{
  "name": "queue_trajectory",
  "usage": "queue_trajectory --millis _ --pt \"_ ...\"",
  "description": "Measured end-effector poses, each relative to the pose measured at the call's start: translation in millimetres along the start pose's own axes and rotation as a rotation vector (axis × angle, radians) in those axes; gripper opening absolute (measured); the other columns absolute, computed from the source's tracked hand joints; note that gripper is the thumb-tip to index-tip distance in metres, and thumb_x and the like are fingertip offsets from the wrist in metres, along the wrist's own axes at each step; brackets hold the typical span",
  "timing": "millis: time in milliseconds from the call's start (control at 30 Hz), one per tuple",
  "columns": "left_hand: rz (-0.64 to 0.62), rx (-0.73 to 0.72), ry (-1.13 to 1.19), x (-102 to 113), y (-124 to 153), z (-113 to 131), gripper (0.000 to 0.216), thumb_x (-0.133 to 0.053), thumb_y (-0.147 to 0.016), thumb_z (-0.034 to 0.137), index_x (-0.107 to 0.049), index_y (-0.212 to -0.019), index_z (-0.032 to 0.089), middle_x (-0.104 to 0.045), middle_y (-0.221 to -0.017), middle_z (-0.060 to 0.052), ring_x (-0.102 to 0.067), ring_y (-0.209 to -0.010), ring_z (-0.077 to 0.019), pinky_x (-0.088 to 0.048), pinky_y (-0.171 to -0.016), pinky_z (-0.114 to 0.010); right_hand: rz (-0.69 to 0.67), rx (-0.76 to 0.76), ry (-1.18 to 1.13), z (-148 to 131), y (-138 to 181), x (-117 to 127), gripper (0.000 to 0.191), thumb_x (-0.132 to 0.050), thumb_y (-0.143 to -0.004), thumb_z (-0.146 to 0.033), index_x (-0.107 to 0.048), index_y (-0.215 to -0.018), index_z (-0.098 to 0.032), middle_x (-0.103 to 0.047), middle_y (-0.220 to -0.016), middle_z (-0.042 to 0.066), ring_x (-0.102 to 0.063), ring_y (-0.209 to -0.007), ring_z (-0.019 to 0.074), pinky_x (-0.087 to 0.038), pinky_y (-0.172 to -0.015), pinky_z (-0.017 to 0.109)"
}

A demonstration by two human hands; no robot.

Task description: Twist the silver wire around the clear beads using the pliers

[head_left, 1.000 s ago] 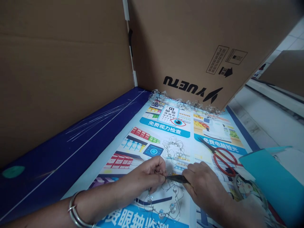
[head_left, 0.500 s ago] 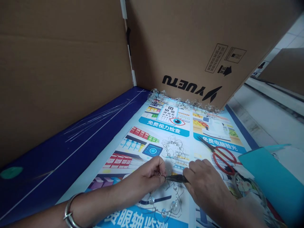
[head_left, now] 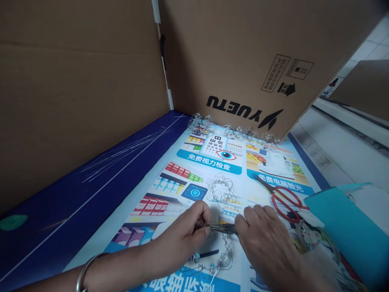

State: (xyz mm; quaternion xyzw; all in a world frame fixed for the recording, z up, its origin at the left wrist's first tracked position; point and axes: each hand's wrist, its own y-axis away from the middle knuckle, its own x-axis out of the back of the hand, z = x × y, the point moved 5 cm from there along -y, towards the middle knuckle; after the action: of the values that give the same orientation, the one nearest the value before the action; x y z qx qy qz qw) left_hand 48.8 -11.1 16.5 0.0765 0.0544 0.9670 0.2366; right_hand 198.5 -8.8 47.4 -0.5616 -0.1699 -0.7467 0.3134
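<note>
My left hand [head_left: 185, 233] pinches a thin wire piece strung with clear beads [head_left: 217, 261], which hangs just below my fingers over the printed poster [head_left: 170, 190]. My right hand [head_left: 267, 239] grips small dark pliers [head_left: 225, 229], their tip meeting the wire at my left fingertips. A finished wire-and-bead flower [head_left: 221, 190] lies on the poster just beyond both hands. A metal bangle [head_left: 83, 275] sits on my left wrist.
Red-handled scissors [head_left: 281, 196] lie to the right of the flower. A teal folder [head_left: 349, 227] rests at the right edge. More bead pieces [head_left: 237, 132] line the foot of a cardboard box [head_left: 258, 61]. Loose thin wires [head_left: 121, 152] lie on the blue surface at left.
The beaded wire has shifted slightly lower in the picture, and my hands stay joined at the pliers' tip. The view has drifted a little.
</note>
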Motion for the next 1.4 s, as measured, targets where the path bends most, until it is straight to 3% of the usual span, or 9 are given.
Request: queue_trajectory --millis 267,633,1167,1400 --pt "0.08 -0.008 -0.169 0.6 0.9 1.1 0.006 -0.039 -0.08 0.014 -0.036 -0.081 0.02 -0.04 -0.074 0.002 -0.037 -0.069 -0.0133 -0.033 -0.061 -0.026 -0.05 -0.013 -0.02 -4.1 0.4 -3.1 0.016 -0.048 -0.072 -0.007 -0.05 -0.072 -0.022 -0.049 -0.069 0.004 -0.042 -0.066 0.0213 -0.024 -0.063 0.036" --pt "0.125 -0.005 -0.211 -1.8 3.6 -6.8 0.011 -0.038 -0.08 0.01 -0.035 -0.084 0.021 -0.042 -0.07 0.004 -0.039 -0.064 -0.0125 -0.033 -0.058 -0.025 -0.102 -0.034 -0.012 -6.7 -1.4 -6.3 0.014 -0.05 -0.075 -0.007 -0.05 -0.073 -0.022 -0.05 -0.07 0.003 -0.044 -0.066 0.0206 -0.025 -0.063 0.035" --pt "0.153 -0.011 -0.197 -2.4 4.6 -5.3 0.01 -0.038 -0.08 0.011 -0.036 -0.084 0.02 -0.043 -0.073 0.002 -0.04 -0.066 -0.0132 -0.034 -0.06 -0.025 -0.105 -0.022 -0.046 -6.0 -2.8 -12.1 0.011 -0.052 -0.073 -0.009 -0.051 -0.073 -0.02 -0.051 -0.069 0.003 -0.044 -0.066 0.019 -0.024 -0.063 0.035" --pt "0.112 0.013 -0.083 -0.6 3.1 -1.2 0.004 -0.04 -0.083 0.018 -0.036 -0.084 0.02 -0.038 -0.068 0.004 -0.035 -0.06 -0.0118 -0.032 -0.055 -0.023 -0.073 -0.049 -0.096 -2.8 -1.7 -16.1 0.01 -0.053 -0.076 -0.012 -0.052 -0.074 -0.021 -0.051 -0.071 0.002 -0.043 -0.067 0.0194 -0.024 -0.064 0.035"
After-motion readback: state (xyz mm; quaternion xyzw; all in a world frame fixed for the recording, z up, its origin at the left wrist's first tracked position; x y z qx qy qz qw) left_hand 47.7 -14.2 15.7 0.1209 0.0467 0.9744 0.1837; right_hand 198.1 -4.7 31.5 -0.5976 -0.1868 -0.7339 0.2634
